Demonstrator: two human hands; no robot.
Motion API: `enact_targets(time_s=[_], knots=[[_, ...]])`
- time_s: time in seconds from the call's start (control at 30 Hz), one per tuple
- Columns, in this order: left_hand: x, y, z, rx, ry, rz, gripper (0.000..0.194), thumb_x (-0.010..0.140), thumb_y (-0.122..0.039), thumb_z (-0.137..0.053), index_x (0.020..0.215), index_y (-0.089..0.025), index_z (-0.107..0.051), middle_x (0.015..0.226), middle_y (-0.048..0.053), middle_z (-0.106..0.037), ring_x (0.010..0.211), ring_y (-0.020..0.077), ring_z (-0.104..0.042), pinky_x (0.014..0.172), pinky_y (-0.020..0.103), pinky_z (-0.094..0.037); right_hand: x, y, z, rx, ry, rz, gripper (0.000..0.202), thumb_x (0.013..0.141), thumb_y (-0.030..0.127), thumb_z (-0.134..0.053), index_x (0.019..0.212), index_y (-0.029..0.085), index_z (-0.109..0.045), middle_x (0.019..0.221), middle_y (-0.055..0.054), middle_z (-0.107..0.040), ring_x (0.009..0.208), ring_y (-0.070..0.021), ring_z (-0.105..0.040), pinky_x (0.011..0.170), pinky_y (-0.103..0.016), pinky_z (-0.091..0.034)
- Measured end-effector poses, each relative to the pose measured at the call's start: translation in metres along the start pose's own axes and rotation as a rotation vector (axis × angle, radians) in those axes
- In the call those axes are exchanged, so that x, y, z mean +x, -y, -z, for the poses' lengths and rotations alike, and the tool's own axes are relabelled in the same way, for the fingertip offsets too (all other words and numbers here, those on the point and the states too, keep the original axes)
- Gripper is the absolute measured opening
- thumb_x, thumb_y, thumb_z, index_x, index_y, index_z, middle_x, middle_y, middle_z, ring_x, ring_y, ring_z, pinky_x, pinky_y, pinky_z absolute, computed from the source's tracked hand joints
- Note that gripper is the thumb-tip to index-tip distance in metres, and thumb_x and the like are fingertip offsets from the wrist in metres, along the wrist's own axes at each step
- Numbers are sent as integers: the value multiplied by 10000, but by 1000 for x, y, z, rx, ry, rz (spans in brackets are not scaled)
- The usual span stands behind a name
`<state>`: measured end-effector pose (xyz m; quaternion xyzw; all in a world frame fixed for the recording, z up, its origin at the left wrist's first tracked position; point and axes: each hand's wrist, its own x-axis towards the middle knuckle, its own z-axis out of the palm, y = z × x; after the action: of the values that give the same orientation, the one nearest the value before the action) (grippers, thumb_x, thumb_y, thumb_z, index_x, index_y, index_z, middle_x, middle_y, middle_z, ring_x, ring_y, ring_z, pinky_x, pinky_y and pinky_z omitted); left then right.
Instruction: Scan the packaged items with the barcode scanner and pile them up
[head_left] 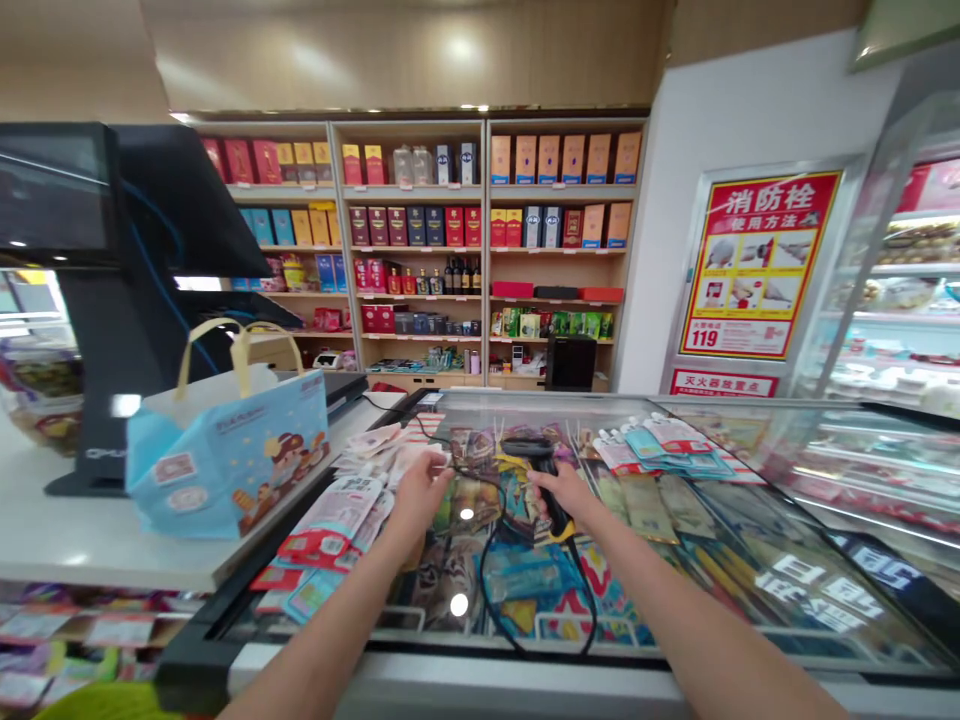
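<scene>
My right hand (564, 488) is wrapped round the handle of a black and yellow barcode scanner (529, 450), whose head points left. Its black cable (484, 560) loops over the glass lid below. To the left, my left hand (420, 490) has its fingers bent together at a pale pouch (405, 455), which is mostly hidden behind the fingers. Beside and below that hand lies a pile of red, white and blue pouches (337, 515). A second pile of similar spouted pouches (664, 445) rests on the glass to the right of the scanner.
Under my hands is a glass-topped freezer (720, 610) with colourful packs inside. On the left counter (82, 545) stand a blue paper bag (232, 455) and a black checkout terminal (97, 380). Shelves of boxes (416, 275) line the back; a chilled display (892, 350) is at right.
</scene>
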<state>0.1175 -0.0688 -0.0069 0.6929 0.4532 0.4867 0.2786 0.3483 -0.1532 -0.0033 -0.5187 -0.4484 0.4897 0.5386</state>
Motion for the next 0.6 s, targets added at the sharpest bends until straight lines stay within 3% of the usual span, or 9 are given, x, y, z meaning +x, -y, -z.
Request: enact_targets(time_s=[0.17, 0.3, 0.43, 0.6], knots=[[3, -40, -120, -487, 213, 384, 258, 672, -181, -685, 868, -175, -517, 720, 19, -620, 659, 164, -637, 646, 298, -517, -10, 1, 61, 16, -125, 43, 330, 625, 405, -696, 725, 204, -454, 466, 76, -510, 346, -82, -452, 360, -223, -413], [7, -78, -195, -668, 344, 591, 186, 729, -145, -658, 813, -165, -494, 688, 5, -587, 643, 129, -621, 698, 277, -512, -15, 5, 108, -23, -236, 77, 313, 608, 391, -687, 713, 201, -461, 456, 79, -495, 345, -88, -453, 349, -226, -403], [16, -98, -247, -650, 393, 722, 120, 774, -171, -621, 778, -153, -502, 661, 17, -553, 604, 131, -585, 693, 283, -507, -20, 9, 140, -24, -337, 106, 305, 614, 398, -675, 698, 205, -453, 448, 79, -480, 342, -91, -454, 356, -237, -423], [36, -100, -286, -618, 399, 728, 91, 788, -157, -578, 723, -146, -515, 625, 10, -529, 518, 101, -530, 590, 228, -476, -22, 7, 151, 41, -370, 147, 343, 608, 429, -695, 720, 202, -463, 459, 76, -493, 341, -86, -449, 351, -231, -421]])
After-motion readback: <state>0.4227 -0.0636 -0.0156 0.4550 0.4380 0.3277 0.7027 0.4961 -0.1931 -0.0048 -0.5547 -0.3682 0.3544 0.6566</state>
